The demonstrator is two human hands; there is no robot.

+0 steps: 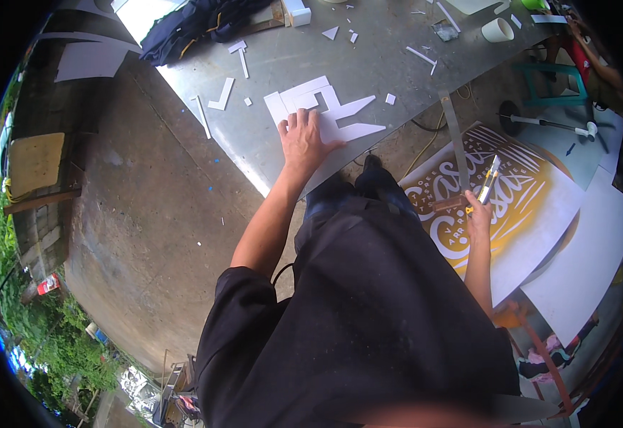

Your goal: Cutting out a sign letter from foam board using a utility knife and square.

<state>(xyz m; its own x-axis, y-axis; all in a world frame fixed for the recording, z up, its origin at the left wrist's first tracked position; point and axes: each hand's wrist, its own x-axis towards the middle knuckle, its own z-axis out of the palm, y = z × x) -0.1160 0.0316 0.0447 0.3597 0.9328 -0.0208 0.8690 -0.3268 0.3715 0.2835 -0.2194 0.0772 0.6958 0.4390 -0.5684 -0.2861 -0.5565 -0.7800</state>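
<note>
My left hand (pixel 303 146) lies on a white cut-out board shape (pixel 354 130) near the edge of a grey metal table (pixel 390 75). Its fingers rest on the board with the thumb out to the side, gripping nothing. The white shape has angular arms and a square notch, and some flat pieces appear to be layered on it. Off the table to the right, my right hand (pixel 478 215) is closed around a utility knife (pixel 492 177), tip upward. The same hand holds a try square (pixel 457 146) with a long metal blade and a brown stock.
White offcuts (pixel 222 94) lie scattered over the table. Dark cloth (pixel 197 28) sits at its far left, a white cup (pixel 497 30) at far right. A yellow-and-white printed sheet (pixel 539 192) is below my right hand. Farther right are a teal stool (pixel 554 82) and another person's arm (pixel 596 57).
</note>
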